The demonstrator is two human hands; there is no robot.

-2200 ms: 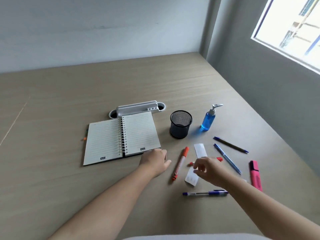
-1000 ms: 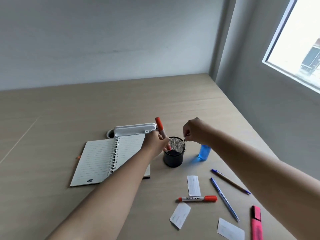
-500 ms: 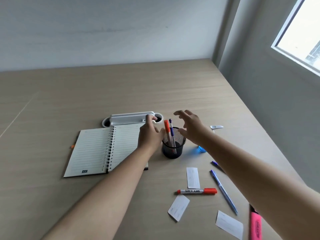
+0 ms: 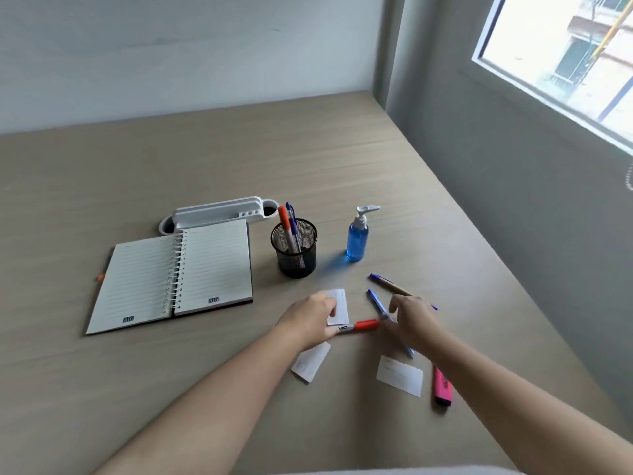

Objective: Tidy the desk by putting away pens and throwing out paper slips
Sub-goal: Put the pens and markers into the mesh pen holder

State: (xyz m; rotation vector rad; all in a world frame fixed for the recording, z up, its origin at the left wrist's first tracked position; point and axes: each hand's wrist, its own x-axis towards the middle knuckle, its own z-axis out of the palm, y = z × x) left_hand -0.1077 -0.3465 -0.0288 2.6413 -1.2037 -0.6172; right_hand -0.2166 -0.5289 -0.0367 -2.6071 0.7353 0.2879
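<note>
A black mesh pen cup point(image 4: 295, 260) stands mid-desk with an orange marker point(image 4: 283, 218) and a blue pen in it. My left hand point(image 4: 310, 318) grips the white end of a red-capped marker point(image 4: 363, 325) lying on the desk. My right hand point(image 4: 416, 320) pinches a blue pen point(image 4: 376, 301) that runs under it. A brown pen with blue ends point(image 4: 388, 283) lies just beyond. A pink highlighter point(image 4: 442, 388) lies to the right. Three white paper slips are here: one point(image 4: 339, 299) partly under my left hand, one point(image 4: 311, 364) below it, one point(image 4: 399, 376) near the highlighter.
An open spiral notebook point(image 4: 171, 275) lies left of the cup, with a white desk organiser point(image 4: 219, 211) behind it. A blue sanitiser pump bottle point(image 4: 358, 238) stands right of the cup. A grey wall with a window borders the desk's right edge.
Both hands left the cup, where the orange marker and a blue pen now stand, and came down toward me onto the red-capped marker and the blue pen.
</note>
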